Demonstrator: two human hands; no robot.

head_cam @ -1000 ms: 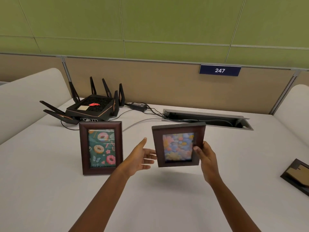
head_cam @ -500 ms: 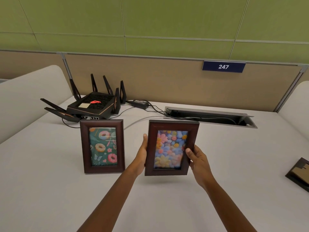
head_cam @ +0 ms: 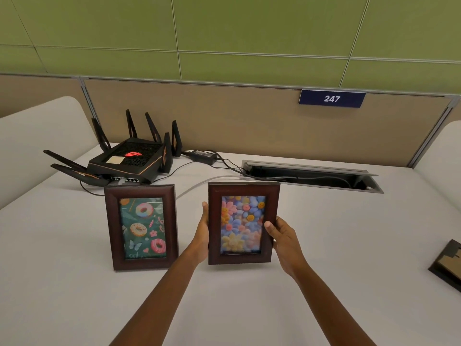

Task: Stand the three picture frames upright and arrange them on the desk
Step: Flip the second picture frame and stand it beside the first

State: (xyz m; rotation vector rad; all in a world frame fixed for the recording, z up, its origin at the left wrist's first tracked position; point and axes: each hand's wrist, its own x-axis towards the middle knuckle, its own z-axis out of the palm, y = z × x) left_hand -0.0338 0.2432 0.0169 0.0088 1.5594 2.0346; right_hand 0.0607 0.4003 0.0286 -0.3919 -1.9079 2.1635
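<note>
A dark wooden frame with a doughnut picture (head_cam: 142, 227) stands upright on the white desk (head_cam: 74, 295), left of centre. Just right of it, a matching frame with a flower picture (head_cam: 243, 223) is upright with its bottom edge at the desk. My left hand (head_cam: 203, 233) grips its left edge and my right hand (head_cam: 279, 236) grips its right edge, thumb on the front. A third frame (head_cam: 447, 265) lies face down at the right edge of the view, partly cut off.
A black router with several antennas (head_cam: 129, 159) sits at the back left, with a power adapter (head_cam: 202, 154) and cables leading to an open cable tray (head_cam: 311, 174). A tan partition with a "247" sign (head_cam: 331, 98) backs the desk. White side dividers flank both ends.
The flower frame has turned from tilted in the air to upright and come down to the desk beside the doughnut frame. My left hand, open a second ago, now grips its left edge.
</note>
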